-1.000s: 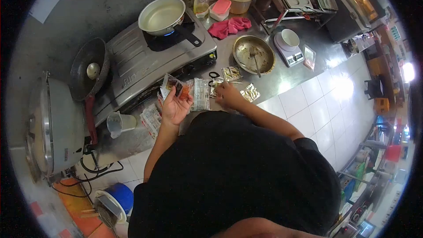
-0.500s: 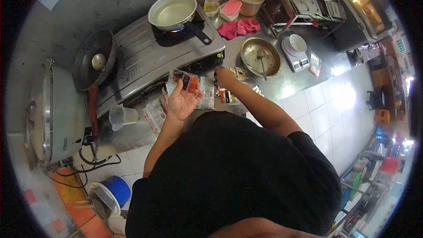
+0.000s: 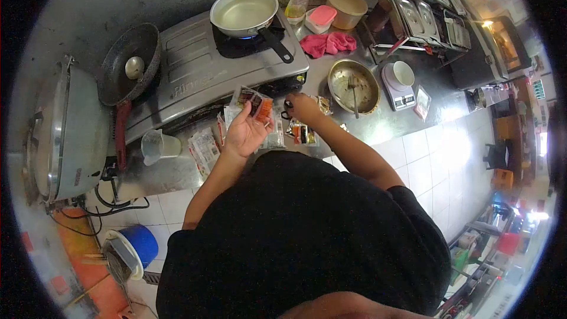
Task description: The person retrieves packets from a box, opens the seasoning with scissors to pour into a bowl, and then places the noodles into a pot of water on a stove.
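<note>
My left hand (image 3: 243,134) is palm up, thumb pressed on a few clear seasoning sachets (image 3: 263,110) with dark and orange-red contents. Close by on the right, my right hand (image 3: 304,108) is closed around the black looped handles of what look like scissors (image 3: 287,110); the blades are hidden. Below that hand, more small sachets (image 3: 304,134) lie on the steel counter. Flat printed packets (image 3: 205,149) rest to the left of my left wrist, and a clear plastic packet (image 3: 275,136) is partly covered behind the left hand.
A white pan (image 3: 245,10) with liquid sits over a lit flame on the stove (image 3: 192,62). A frying pan (image 3: 127,71) holding a ladle is at left, near a measuring jug (image 3: 160,146). Rightward are a metal bowl (image 3: 369,97) with a fork, a scale (image 3: 403,99) and a pink cloth (image 3: 328,44).
The view has shifted slightly, so surroundings sit differently. Both hands stay nearly in place, the left still holding the sachets. The dark loops by my right hand show more clearly.
</note>
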Demonstrator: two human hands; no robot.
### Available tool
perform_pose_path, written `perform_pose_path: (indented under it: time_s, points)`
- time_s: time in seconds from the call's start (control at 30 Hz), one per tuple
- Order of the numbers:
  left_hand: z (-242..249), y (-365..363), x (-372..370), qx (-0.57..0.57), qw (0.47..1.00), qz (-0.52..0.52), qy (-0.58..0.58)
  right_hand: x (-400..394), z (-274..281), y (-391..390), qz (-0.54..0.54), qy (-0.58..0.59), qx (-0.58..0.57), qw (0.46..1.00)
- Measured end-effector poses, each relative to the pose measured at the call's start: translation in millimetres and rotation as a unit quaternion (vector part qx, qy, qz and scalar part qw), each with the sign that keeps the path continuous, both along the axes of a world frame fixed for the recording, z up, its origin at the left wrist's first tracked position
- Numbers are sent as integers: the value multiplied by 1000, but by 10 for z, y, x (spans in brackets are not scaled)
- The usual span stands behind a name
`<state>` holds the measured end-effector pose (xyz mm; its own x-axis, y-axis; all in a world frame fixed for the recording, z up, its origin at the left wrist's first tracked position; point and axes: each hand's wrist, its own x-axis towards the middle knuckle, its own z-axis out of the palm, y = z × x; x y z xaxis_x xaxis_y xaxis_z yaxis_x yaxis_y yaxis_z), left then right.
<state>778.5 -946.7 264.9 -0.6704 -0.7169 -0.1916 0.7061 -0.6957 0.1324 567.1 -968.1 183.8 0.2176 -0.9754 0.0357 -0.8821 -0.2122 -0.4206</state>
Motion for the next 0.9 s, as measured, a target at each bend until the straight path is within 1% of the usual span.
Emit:
perform_pose_path:
  time_s: [0.03,0.1,0.17,0.23,0.27,0.3,0.33,0.37,0.43,0.47,0.53,0.57,0.6,0.67,0.7,0.73,0.8,0.83,0.87,0.9]
  points:
    - [26,11,-28,-1,1000,3,0,45,66,16,-5,23,96,995]
    - [89,47,-30,-30,999,-4,-12,115,38,9,-2,25,84,996]
    - [28,61,50,-27,999,10,-16,156,3,-25,0,27,73,997]
    - [25,108,133,-22,999,14,-20,164,44,-57,-1,61,128,990]
    - [40,132,167,1,999,33,-31,157,66,-32,-7,58,127,990]
    - [66,140,187,23,998,50,-40,143,119,0,-9,46,74,996]
    - [78,141,205,20,998,43,-39,116,178,21,-12,35,19,999]
    - [81,160,225,10,998,56,-30,78,218,42,-20,36,19,999]
    - [89,206,251,-14,997,72,-19,3,333,106,20,-37,-26,999]
    - [96,218,242,-14,998,62,-18,-53,400,144,10,-35,-27,999]
    - [111,244,205,-10,997,74,7,-135,589,251,58,-96,-57,992]
    - [125,258,172,1,997,77,27,-170,558,272,39,-121,-105,986]
    - [122,266,135,2,997,66,29,-230,587,301,28,-118,-106,987]
    - [107,287,64,-23,997,65,21,-355,652,368,-14,-202,-162,966]
    - [100,294,22,-11,998,61,13,-399,736,403,-50,-238,-145,959]
    - [94,301,-42,-8,998,57,13,-460,761,426,-55,-237,-144,959]
    - [94,316,-165,0,999,46,13,-587,773,435,-111,-385,-102,911]
    - [83,315,-236,1,999,45,10,-660,741,415,-110,-462,-42,879]
    - [60,307,-325,1,999,29,24,-717,730,421,-110,-464,-43,878]
    - [53,299,-419,1,999,15,38,-773,741,430,-85,-540,-62,835]
